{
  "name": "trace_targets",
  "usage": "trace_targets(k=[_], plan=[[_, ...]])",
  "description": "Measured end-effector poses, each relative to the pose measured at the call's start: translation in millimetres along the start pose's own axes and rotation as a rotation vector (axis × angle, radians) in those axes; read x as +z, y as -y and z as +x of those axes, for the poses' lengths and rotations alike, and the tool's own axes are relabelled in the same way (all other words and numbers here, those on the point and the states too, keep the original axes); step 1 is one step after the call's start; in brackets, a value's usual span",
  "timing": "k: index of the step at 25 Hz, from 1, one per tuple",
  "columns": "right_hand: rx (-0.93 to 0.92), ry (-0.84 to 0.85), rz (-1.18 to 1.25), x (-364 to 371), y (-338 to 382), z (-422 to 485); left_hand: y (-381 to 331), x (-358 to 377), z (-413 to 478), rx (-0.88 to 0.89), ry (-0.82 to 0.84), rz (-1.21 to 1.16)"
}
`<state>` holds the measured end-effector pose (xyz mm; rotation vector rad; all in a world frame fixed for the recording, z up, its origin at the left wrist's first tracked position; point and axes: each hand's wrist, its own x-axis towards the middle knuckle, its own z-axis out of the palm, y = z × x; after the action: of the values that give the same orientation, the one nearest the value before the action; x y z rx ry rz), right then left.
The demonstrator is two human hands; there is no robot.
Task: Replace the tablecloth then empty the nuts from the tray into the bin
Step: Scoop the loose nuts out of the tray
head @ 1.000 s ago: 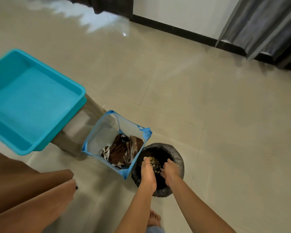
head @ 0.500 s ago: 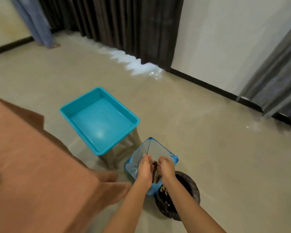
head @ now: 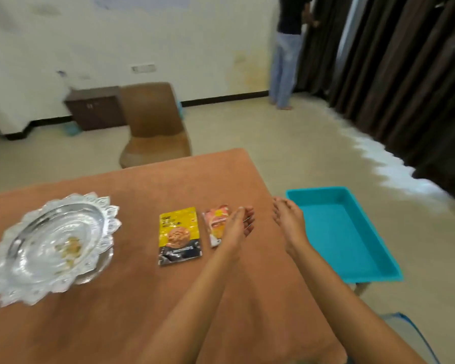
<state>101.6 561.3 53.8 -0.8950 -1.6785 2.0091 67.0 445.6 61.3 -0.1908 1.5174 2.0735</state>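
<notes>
Both hands have come up from the bin on the floor and are now hovering over the right side of the counter [head: 216, 164]. The left hand [head: 238, 227] and the right hand [head: 289, 224] are hanging loose-fingered, holding nothing. The left one is overlapping an orange packet [head: 216, 224], with a yellow almond packet [head: 179, 236] lying just beside it. Farther left, the silver tray [head: 37, 248] is sitting on the brown tablecloth [head: 132, 311], carrying a few nuts [head: 70, 249]. A turquoise tub [head: 344, 232] is standing just beyond the counter's right edge.
</notes>
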Motion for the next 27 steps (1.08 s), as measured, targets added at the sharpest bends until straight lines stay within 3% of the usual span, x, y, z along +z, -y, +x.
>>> trace_targets(k=[6,11,15,18,21,23,27], plan=[[-0.043,0.399,-0.141,192.1,-22.8,-20.8,-88.8,-162.5,-10.2,0.214,-0.270,-0.018],[-0.203,0.778,-0.318,300.9,-43.4,-69.6,-107.6,-297.9,-40.2,0.425,-0.716,0.135],[-0.491,1.215,-0.732,377.4,-62.5,-84.1,-105.8,-368.8,-66.1,0.453,-0.974,0.245],[-0.652,1.362,-1.073,418.8,-88.3,-83.9,-103.8,-397.9,-73.6,0.493,-1.181,0.526],[-0.727,1.201,-1.382,442.6,-110.6,-85.3,-96.1,-430.4,-62.2,0.300,-1.339,0.831],[-0.685,1.186,-1.457,451.2,-121.9,-92.8,-91.6,-443.3,-53.7,0.146,-1.314,0.813],[-0.785,1.608,-1.291,450.1,-131.7,-117.2,-89.0,-453.6,-47.2,0.139,-1.363,0.719]])
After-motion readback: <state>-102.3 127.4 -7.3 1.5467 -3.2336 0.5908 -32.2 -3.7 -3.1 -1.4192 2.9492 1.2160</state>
